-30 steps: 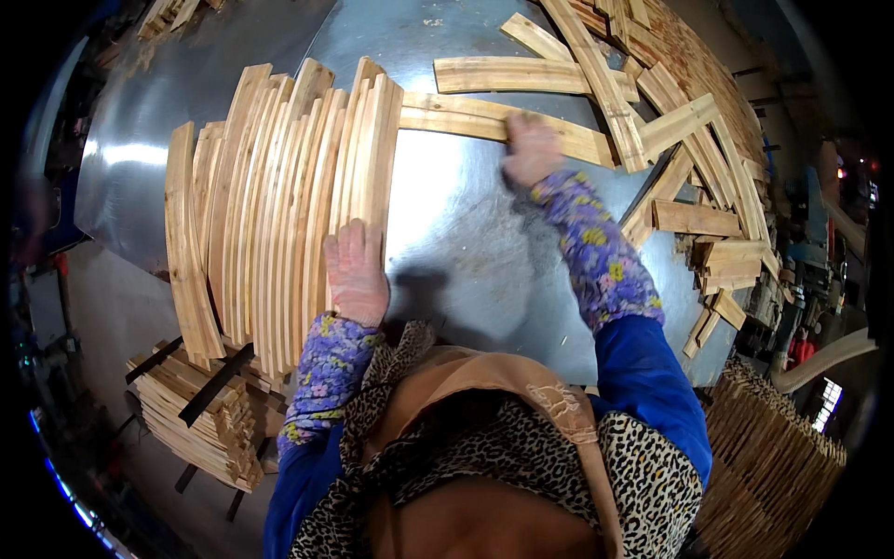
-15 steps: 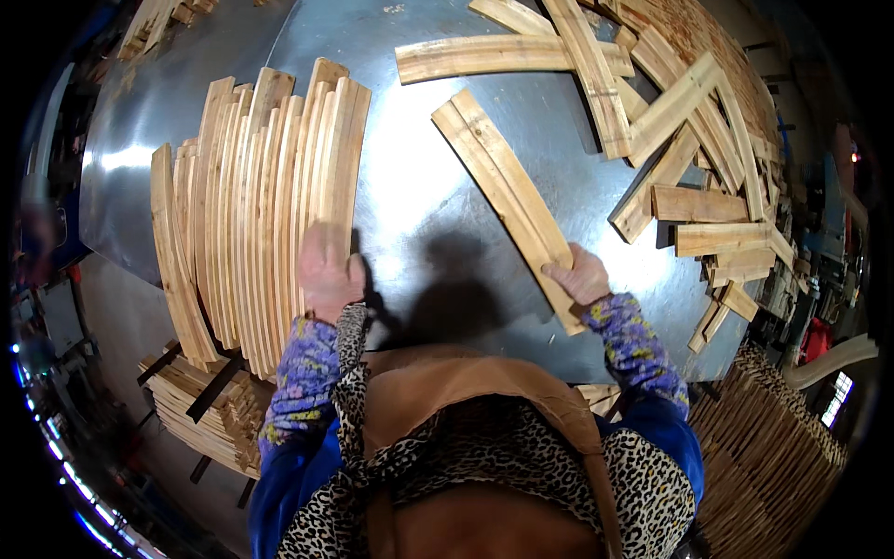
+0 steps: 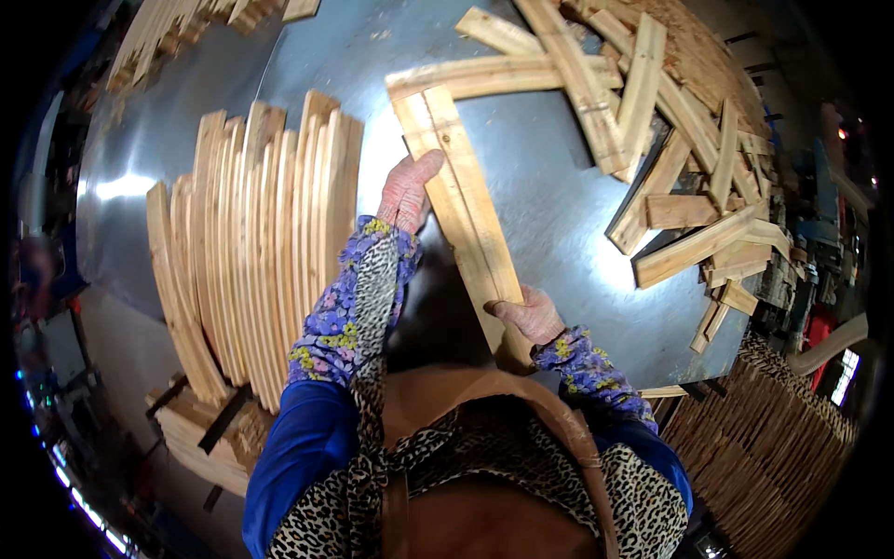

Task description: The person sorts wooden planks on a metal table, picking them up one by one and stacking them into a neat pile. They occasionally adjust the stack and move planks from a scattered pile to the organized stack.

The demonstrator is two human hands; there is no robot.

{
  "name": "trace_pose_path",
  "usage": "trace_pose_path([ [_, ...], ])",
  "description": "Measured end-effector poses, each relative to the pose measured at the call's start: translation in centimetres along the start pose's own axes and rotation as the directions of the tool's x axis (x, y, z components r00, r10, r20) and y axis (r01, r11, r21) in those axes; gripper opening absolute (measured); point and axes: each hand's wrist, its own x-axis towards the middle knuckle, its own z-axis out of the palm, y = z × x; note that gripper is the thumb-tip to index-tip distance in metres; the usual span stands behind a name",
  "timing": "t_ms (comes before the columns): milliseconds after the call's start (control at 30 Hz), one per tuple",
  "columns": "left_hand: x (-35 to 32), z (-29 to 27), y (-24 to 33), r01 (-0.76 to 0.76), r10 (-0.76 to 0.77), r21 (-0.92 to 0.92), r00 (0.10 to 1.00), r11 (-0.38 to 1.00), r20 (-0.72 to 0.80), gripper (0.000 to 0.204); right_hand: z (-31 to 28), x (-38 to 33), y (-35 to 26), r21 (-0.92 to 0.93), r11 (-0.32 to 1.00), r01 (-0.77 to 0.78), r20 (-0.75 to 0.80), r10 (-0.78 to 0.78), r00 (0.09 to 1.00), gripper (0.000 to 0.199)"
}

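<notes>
A long, slightly curved wooden slat (image 3: 463, 210) lies slanted on the shiny metal table (image 3: 549, 233) in front of me. My right hand (image 3: 526, 314) grips its near end. My left hand (image 3: 407, 189) rests against its left edge near the middle, fingers laid on the wood. Just left of my left arm stands a tight row of curved slats (image 3: 256, 242) set on edge.
A loose heap of slats (image 3: 670, 140) covers the table's far right. More stacked wood (image 3: 200, 433) sits below the table's left edge. A ribbed stack of slats (image 3: 773, 447) fills the lower right. More wood (image 3: 177, 28) lies at the far left corner.
My right hand drew the slat from the far heap toward me. My left hand left the row of slats on edge and came across to the slat's left edge.
</notes>
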Motion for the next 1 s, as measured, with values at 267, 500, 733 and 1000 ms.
trace_pose_path([
  [267, 12.5, 3.8, 1.2, -0.305, 0.452, 0.949, 0.86, 0.083, 0.237, 0.069, -19.6, 16.0, -30.8, -0.547, 0.822, 0.157, -0.461, -0.453, 0.763, 0.066],
  [500, 17.3, 5.3, 5.5, -0.15, 0.154, 0.736, 0.932, -0.66, 0.328, 0.095, -18.9, 21.5, -25.2, -0.794, 0.447, -0.412, -0.593, -0.418, 0.688, 0.112],
  [733, 13.1, 7.1, 3.4, -0.035, 0.075, 0.817, 0.993, -0.575, 0.095, 0.089, -19.9, 16.1, -21.4, -0.644, 0.661, -0.385, -0.734, -0.391, 0.556, 0.093],
  [1000, 8.3, 0.5, -3.1, 0.469, -0.466, -0.112, 0.883, 0.876, 0.052, 0.055, -25.0, 15.8, -19.1, -0.478, 0.688, -0.546, -0.872, -0.301, 0.385, 0.109],
])
